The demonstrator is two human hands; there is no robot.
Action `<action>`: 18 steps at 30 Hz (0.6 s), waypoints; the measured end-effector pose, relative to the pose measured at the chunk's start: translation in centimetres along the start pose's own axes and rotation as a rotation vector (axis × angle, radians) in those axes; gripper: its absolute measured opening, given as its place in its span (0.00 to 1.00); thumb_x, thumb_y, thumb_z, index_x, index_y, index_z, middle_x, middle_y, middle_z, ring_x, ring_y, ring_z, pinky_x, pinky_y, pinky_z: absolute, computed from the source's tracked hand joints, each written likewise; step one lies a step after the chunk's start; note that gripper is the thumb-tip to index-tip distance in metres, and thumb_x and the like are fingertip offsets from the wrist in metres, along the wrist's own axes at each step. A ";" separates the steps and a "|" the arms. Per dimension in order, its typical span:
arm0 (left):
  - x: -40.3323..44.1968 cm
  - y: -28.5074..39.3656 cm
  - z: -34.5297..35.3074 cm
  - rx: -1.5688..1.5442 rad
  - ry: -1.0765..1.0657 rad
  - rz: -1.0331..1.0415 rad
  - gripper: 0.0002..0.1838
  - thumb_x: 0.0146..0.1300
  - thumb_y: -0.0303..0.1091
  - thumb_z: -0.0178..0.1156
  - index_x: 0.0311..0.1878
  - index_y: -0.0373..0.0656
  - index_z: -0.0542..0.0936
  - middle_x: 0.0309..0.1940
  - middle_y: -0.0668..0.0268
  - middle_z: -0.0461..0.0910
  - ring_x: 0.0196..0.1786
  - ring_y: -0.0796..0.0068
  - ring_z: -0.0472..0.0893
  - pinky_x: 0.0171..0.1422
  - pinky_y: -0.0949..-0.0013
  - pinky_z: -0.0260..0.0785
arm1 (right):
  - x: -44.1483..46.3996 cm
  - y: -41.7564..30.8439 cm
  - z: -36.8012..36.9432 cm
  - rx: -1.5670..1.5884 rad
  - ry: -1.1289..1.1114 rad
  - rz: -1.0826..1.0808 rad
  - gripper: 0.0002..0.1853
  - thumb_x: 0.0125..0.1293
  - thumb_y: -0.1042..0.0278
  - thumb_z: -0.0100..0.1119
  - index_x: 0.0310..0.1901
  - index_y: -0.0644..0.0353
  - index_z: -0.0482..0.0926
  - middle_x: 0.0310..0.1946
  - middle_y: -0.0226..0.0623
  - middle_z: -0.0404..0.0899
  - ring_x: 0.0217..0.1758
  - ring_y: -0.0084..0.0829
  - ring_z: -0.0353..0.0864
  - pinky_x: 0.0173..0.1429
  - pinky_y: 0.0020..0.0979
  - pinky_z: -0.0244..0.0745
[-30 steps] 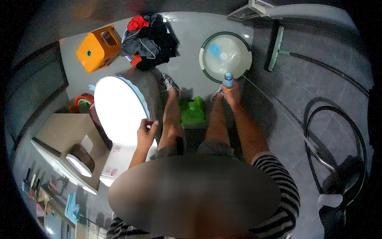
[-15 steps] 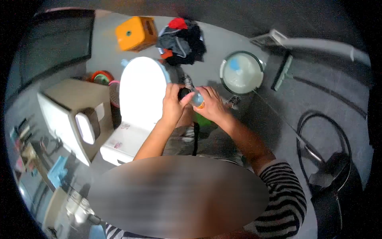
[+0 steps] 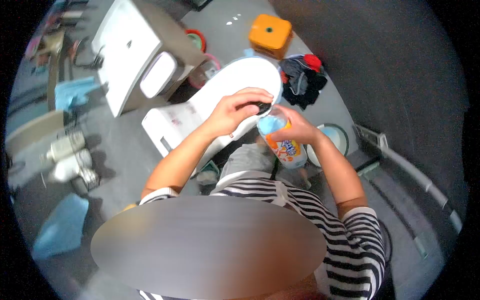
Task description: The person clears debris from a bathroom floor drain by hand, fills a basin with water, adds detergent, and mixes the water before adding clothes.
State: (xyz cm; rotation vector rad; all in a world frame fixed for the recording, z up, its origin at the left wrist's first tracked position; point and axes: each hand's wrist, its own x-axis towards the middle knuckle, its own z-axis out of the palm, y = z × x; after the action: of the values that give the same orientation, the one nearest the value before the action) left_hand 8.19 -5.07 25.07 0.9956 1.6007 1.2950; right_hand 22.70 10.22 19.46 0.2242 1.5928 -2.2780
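Note:
My right hand (image 3: 298,126) is wrapped around a clear plastic bottle (image 3: 291,154) with an orange and white label and pale blue contents. The bottle leans, its top toward the white toilet. At the bottle's top, the fingers of my left hand (image 3: 235,111) close over a round black cap (image 3: 262,107). Whether the cap is seated on the bottle or just above it, I cannot tell. Both hands are in front of the white toilet (image 3: 245,77), whose lid is down.
Beyond the toilet stand an orange stool (image 3: 270,34) and a pile of dark and red clothes (image 3: 304,75). A white bucket (image 3: 346,141) is on the right, partly behind my forearm. A white cabinet (image 3: 131,42) stands left, with a blue cloth (image 3: 72,92) below it.
My view has turned, so the room appears rotated clockwise. The bottle has swung so its labelled side now shows. Both hands stay at its top and side.

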 end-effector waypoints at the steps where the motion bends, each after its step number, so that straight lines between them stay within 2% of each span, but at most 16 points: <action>1: -0.5 0.5 -0.9 -0.029 0.023 0.019 0.16 0.59 0.38 0.57 0.46 0.37 0.78 0.48 0.59 0.76 0.55 0.66 0.72 0.60 0.64 0.61 | 0.9 -0.2 0.3 0.034 -0.042 -0.037 0.30 0.43 0.61 0.67 0.48 0.65 0.70 0.39 0.36 0.75 0.43 0.25 0.74 0.47 0.27 0.70; 4: -1.7 2.3 -3.5 -0.117 0.010 0.114 0.16 0.58 0.37 0.58 0.45 0.35 0.78 0.47 0.57 0.76 0.54 0.64 0.73 0.60 0.63 0.61 | 3.1 -1.4 2.6 0.632 -0.359 0.063 0.34 0.38 0.62 0.66 0.50 0.67 0.68 0.38 0.42 0.76 0.36 0.33 0.78 0.43 0.32 0.74; 5: -2.1 3.2 -4.2 -0.116 0.008 0.134 0.16 0.58 0.37 0.58 0.45 0.35 0.78 0.47 0.56 0.77 0.53 0.63 0.74 0.60 0.63 0.61 | 3.7 -1.6 3.5 0.751 -0.452 0.066 0.35 0.38 0.61 0.66 0.50 0.67 0.68 0.37 0.48 0.76 0.35 0.39 0.78 0.41 0.34 0.74; 8: -3.6 4.7 -6.1 -0.167 0.019 0.312 0.16 0.57 0.37 0.59 0.44 0.34 0.78 0.47 0.55 0.77 0.54 0.61 0.73 0.61 0.60 0.61 | 6.6 -2.9 6.3 0.972 -0.876 0.055 0.35 0.38 0.56 0.66 0.47 0.70 0.68 0.34 0.57 0.74 0.34 0.44 0.78 0.38 0.36 0.75; 11: -5.6 7.0 -8.2 -0.138 0.036 0.313 0.19 0.59 0.37 0.57 0.50 0.34 0.75 0.49 0.57 0.75 0.55 0.65 0.72 0.62 0.63 0.60 | 9.8 -4.6 8.8 1.062 -1.136 0.030 0.36 0.38 0.53 0.66 0.45 0.73 0.66 0.32 0.60 0.74 0.32 0.46 0.78 0.35 0.36 0.75; 12: -6.3 7.6 -9.2 -0.159 0.089 0.260 0.20 0.59 0.36 0.58 0.52 0.35 0.73 0.50 0.58 0.74 0.56 0.66 0.71 0.62 0.64 0.60 | 10.4 -5.6 9.3 0.991 -1.071 0.041 0.33 0.40 0.52 0.64 0.43 0.69 0.66 0.26 0.56 0.75 0.27 0.45 0.78 0.31 0.32 0.71; 13: -6.9 8.1 -9.6 -0.192 0.130 0.210 0.22 0.59 0.35 0.58 0.55 0.35 0.71 0.51 0.59 0.73 0.57 0.68 0.70 0.63 0.66 0.59 | 11.4 -6.3 9.5 0.986 -1.080 0.074 0.35 0.42 0.49 0.65 0.45 0.69 0.66 0.31 0.57 0.75 0.28 0.45 0.79 0.33 0.33 0.73; 14: -7.5 7.9 -9.8 -0.291 0.186 0.156 0.24 0.58 0.31 0.59 0.58 0.36 0.68 0.53 0.62 0.71 0.58 0.71 0.69 0.63 0.67 0.60 | 12.1 -7.0 9.6 0.912 -0.959 0.091 0.37 0.43 0.45 0.64 0.47 0.68 0.66 0.34 0.57 0.75 0.31 0.44 0.79 0.35 0.34 0.74; 15: -7.9 8.3 -11.1 -0.265 0.235 0.094 0.24 0.57 0.27 0.60 0.58 0.37 0.69 0.52 0.63 0.72 0.57 0.72 0.69 0.62 0.68 0.61 | 12.7 -8.1 9.7 0.843 -0.836 0.100 0.39 0.45 0.41 0.63 0.49 0.67 0.66 0.37 0.57 0.75 0.33 0.44 0.79 0.37 0.35 0.75; 16: -9.1 9.3 -12.6 -0.137 0.281 0.063 0.25 0.55 0.26 0.61 0.58 0.38 0.69 0.52 0.63 0.72 0.56 0.73 0.70 0.61 0.69 0.62 | 13.1 -8.3 9.7 0.659 -0.687 0.130 0.43 0.47 0.34 0.59 0.54 0.65 0.64 0.42 0.53 0.74 0.37 0.42 0.79 0.40 0.37 0.76; 17: -10.5 10.7 -14.3 -0.011 0.320 0.031 0.26 0.54 0.26 0.62 0.58 0.39 0.69 0.51 0.64 0.73 0.55 0.73 0.70 0.60 0.70 0.64 | 15.3 -6.8 9.1 0.382 -0.553 -0.074 0.39 0.55 0.34 0.52 0.56 0.63 0.64 0.45 0.49 0.74 0.44 0.38 0.77 0.46 0.35 0.74; 18: -11.7 12.6 -16.2 0.288 0.468 0.031 0.26 0.52 0.26 0.63 0.57 0.41 0.71 0.50 0.66 0.74 0.52 0.74 0.73 0.57 0.71 0.66 | 16.7 -7.5 8.7 0.153 -0.421 -0.133 0.36 0.59 0.37 0.48 0.56 0.63 0.64 0.46 0.46 0.74 0.46 0.35 0.76 0.49 0.33 0.72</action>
State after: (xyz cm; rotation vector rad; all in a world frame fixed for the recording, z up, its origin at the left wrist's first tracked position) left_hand -2.00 -19.39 40.88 0.9315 2.1837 1.4167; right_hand 5.05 1.14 23.73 -0.3154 1.2521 -2.3480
